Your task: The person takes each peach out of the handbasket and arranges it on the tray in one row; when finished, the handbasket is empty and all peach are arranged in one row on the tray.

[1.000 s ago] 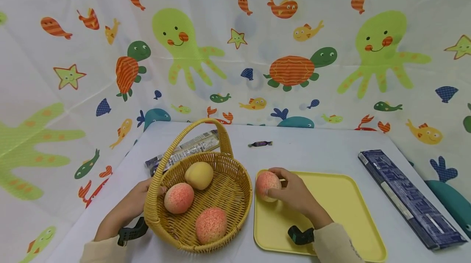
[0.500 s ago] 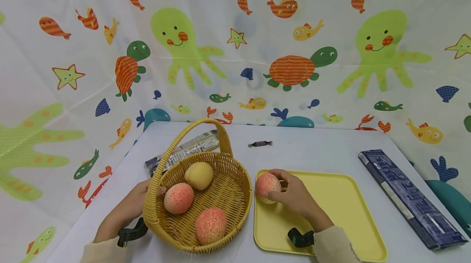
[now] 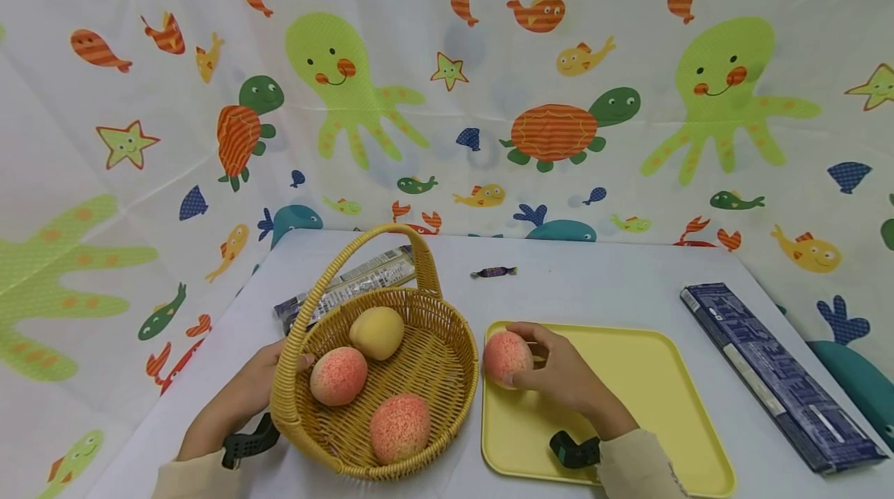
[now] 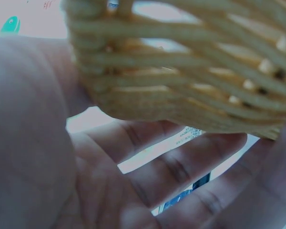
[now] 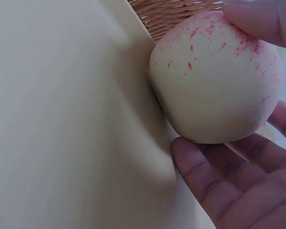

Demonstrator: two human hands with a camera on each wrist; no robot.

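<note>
My right hand grips a pink-speckled peach at the near-left corner of the yellow tray. In the right wrist view the peach sits between my thumb and fingers, touching the tray. My left hand holds the left rim of the wicker basket, thumb over the edge. In the left wrist view my fingers wrap under the basket's weave. Inside lie two pink peaches and a yellow one.
A long dark blue box lies at the table's right. A silver wrapped packet lies behind the basket, and a small wrapped candy sits at the back middle. Sea-animal cloth walls enclose the table.
My right hand has shifted the peach slightly left and down toward the tray's corner. The left hand and basket stay put.
</note>
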